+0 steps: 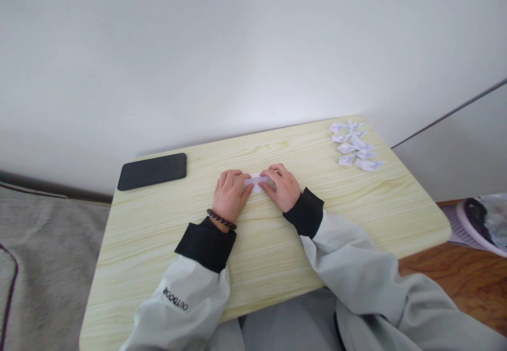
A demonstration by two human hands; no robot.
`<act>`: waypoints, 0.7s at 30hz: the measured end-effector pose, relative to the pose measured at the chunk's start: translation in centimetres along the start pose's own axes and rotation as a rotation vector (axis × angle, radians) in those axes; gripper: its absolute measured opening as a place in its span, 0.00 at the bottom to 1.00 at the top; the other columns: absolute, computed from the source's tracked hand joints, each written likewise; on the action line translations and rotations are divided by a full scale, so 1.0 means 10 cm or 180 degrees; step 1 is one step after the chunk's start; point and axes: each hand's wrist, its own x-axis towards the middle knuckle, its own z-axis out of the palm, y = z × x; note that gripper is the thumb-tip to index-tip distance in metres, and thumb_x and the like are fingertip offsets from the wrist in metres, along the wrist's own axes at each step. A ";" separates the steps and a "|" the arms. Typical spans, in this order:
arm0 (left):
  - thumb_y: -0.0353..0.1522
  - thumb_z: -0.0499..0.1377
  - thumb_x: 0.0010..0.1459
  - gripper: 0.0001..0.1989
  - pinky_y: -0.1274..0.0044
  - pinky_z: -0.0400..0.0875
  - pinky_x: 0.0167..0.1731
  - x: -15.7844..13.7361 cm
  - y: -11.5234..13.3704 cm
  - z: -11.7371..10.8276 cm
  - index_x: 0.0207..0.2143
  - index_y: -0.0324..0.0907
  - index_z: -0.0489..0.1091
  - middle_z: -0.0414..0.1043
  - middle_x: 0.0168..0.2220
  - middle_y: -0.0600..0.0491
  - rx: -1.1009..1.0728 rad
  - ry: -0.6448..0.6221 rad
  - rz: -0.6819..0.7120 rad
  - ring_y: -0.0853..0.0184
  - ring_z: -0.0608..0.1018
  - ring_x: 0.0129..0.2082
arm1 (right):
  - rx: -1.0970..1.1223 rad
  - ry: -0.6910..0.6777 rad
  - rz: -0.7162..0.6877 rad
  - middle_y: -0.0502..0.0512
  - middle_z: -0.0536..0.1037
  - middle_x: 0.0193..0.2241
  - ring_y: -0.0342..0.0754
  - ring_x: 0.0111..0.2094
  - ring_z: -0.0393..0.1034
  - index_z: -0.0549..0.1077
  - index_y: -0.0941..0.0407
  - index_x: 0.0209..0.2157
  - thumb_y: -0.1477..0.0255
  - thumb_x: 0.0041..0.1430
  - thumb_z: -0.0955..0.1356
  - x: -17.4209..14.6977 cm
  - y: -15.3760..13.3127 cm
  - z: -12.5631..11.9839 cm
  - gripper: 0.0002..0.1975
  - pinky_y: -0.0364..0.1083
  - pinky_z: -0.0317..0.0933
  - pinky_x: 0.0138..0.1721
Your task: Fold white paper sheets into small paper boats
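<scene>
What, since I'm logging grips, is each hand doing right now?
Left hand: closed, holding the left side of the white paper.
Right hand: closed, holding its right side.

The fingers of the left hand (228, 195) and the right hand (283, 188) are covering both ends of the paper (257, 180), whose creases are showing too small to tell. The folded papers (358, 146) are overlapping, partly hiding one another and blurring their exact count. The right edge is cutting off the basket (455, 225), and its contents are looking indistinct. The bottom edge is cropping the left sleeve (190, 293), the lap (289, 325) and a corner of the counter (265, 258). The rug (51, 266) is running out past the left edge.
</scene>
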 end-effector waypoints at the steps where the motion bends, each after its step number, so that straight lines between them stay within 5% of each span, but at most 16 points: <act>1: 0.34 0.56 0.57 0.09 0.69 0.66 0.42 0.00 0.00 0.00 0.39 0.42 0.71 0.69 0.40 0.48 -0.0015 -0.0011 0.0006 0.60 0.68 0.42 | 0.0037 -0.0012 -0.0009 0.57 0.68 0.39 0.48 0.39 0.66 0.72 0.55 0.39 0.67 0.59 0.64 0.00 0.00 0.00 0.09 0.47 0.60 0.41; 7: 0.34 0.54 0.59 0.07 0.70 0.66 0.42 0.01 0.01 -0.01 0.34 0.40 0.70 0.72 0.35 0.50 -0.0060 -0.0107 0.0124 0.61 0.70 0.40 | 0.0101 -0.0172 -0.0114 0.54 0.72 0.34 0.48 0.39 0.66 0.71 0.55 0.34 0.69 0.60 0.64 0.02 0.00 -0.02 0.06 0.46 0.58 0.42; 21: 0.31 0.55 0.58 0.08 0.69 0.66 0.40 -0.04 0.07 -0.06 0.37 0.45 0.74 0.74 0.35 0.51 0.0453 0.0155 0.0578 0.61 0.71 0.41 | -0.0298 -0.0248 -0.0467 0.57 0.70 0.40 0.47 0.35 0.61 0.74 0.53 0.44 0.71 0.62 0.60 -0.08 -0.01 -0.06 0.14 0.48 0.59 0.41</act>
